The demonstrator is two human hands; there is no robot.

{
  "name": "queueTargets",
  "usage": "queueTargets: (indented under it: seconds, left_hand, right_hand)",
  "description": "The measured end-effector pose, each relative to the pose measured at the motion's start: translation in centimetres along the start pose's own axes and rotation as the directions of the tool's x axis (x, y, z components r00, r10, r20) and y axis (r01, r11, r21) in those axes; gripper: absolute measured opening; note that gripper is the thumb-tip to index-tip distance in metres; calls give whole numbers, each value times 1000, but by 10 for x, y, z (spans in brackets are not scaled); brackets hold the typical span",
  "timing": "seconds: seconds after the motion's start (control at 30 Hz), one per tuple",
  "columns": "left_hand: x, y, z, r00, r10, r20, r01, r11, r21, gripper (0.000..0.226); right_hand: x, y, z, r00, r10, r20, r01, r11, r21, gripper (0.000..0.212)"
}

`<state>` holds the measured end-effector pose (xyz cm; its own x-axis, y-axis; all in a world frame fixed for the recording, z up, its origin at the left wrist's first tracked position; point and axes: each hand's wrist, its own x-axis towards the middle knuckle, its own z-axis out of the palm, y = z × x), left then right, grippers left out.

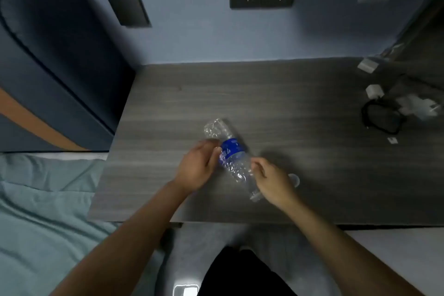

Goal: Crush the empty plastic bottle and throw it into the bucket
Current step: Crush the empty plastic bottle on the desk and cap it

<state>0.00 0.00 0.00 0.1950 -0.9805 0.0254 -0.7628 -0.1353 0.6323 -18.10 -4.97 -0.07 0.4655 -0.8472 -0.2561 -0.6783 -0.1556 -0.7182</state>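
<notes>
Holding the bottle just over the tabletop, the left hand is gripping its middle and the right hand is pinching its neck end; springy plastic may be slipping free, and no bucket is showing

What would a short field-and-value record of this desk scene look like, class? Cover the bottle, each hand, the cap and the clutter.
bottle: clear plastic bottle with blue label, lying tilted on the grey desk, neck toward the person
left hand: left hand grips the bottle beside the label
right hand: right hand holds the neck end
cap: off; a small clear cap lies by the right hand
clutter: black cable and white chargers, far right
bucket: not visible
</notes>
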Motion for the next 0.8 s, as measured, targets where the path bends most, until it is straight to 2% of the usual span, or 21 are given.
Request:
queueTargets:
  seconds: [0.07, 0.17, 0.27, 0.4, 0.6, 0.8]
  left_hand:
    - [18, -3, 3, 998, 41, 56, -46, 995, 91, 33]
    - [49, -9, 11, 982, 132, 139, -158, 967, 199, 37]
    - [67, -20, 21, 954, 213, 211, -273, 906, 322, 44]
    - [79, -35, 30, 909, 244, 339, -382, 814, 438, 51]
    - [79, -45, 37, 879, 247, 408, -445, 731, 517, 64]
    - [73, -52, 50, 878, 251, 408, -467, 638, 612, 56]
  right_hand:
    - [11, -4, 4, 999, -6, -51, 4, 999, -48, 34]
    - [26, -12, 15, 999, 2, -43, -5, 996, -84, 40]
    - [35, -11, 27, 996, 65, -62, -72, 991, -110, 41]
    - [38, -4, 46, 993, 94, -77, -106, 980, -168, 39]
    - [40, 7, 64, 979, 25, -204, -77, 964, -255, 43]
    - [42, 4, 74, 959, 7, -282, -114, 925, -363, 39]
